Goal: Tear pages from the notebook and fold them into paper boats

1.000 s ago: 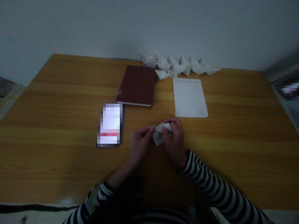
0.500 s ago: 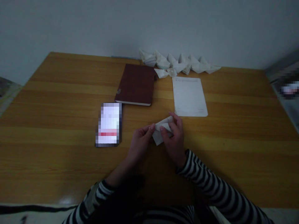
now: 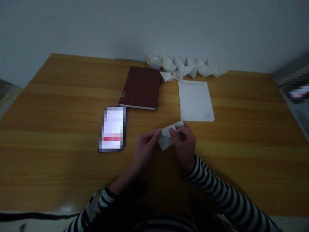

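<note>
A small folded piece of white paper (image 3: 165, 141) is held between my two hands above the front middle of the table. My left hand (image 3: 145, 146) pinches its left corner between thumb and fingers. On the other side, my right hand (image 3: 185, 143) grips the right part, its thumb pressed on the near face and its fingers behind. The paper's lower corner points down toward me, and printed lines show along its upper edge. Part of the right end is hidden by my right fingers.
Beyond my hands lies a lined sheet (image 3: 196, 100). Left of it is a dark red notebook (image 3: 141, 87), with a phone (image 3: 112, 129) nearer me. Several folded paper shapes (image 3: 168, 62) stand along the wall at the back of the wooden table (image 3: 60, 129).
My right hand has shifted slightly right along the paper, and its thumb now lies higher on the folded flap. My left hand keeps its pinch in nearly the same place.
</note>
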Available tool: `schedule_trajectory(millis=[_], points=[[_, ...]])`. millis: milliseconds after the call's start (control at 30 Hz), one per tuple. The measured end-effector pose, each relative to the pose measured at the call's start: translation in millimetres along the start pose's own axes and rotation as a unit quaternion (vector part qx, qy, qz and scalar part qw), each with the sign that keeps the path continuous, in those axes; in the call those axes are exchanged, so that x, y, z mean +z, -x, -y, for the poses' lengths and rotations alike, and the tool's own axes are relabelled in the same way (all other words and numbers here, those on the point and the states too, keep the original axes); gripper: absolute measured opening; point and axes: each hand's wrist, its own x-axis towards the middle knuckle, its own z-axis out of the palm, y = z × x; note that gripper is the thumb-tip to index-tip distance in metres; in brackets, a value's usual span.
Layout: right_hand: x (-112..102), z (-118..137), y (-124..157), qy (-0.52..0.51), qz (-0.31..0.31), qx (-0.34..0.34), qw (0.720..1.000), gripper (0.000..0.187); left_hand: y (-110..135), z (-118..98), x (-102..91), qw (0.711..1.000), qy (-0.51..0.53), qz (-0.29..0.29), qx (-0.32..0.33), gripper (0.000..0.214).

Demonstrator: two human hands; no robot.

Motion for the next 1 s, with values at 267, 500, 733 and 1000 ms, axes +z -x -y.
schedule_trajectory(millis=[267,500,733,1000], points=[[0.0,1.0,0.4,-0.048,0.008,0.001,0.999,0.025,-1.6,2.5,1.4,0.999,0.030,-0.006,-0.016,0.027],[-0.3,2.6,0.4,-0.053,0.008,0.009,0.999,0.025,-0.7,4.3,3.8,0.992,0.119,0.010,-0.028,0.023],[0.7,2.6,-0.6,-0.050,0.011,0.015,0.999,0.024,0.4,4.0,6.2,0.991,0.129,0.005,-0.025,0.025],[2.0,0.5,0.7,-0.034,0.010,0.012,0.999,0.025,-1.4,2.2,1.4,0.999,0.010,-0.045,-0.005,0.023]])
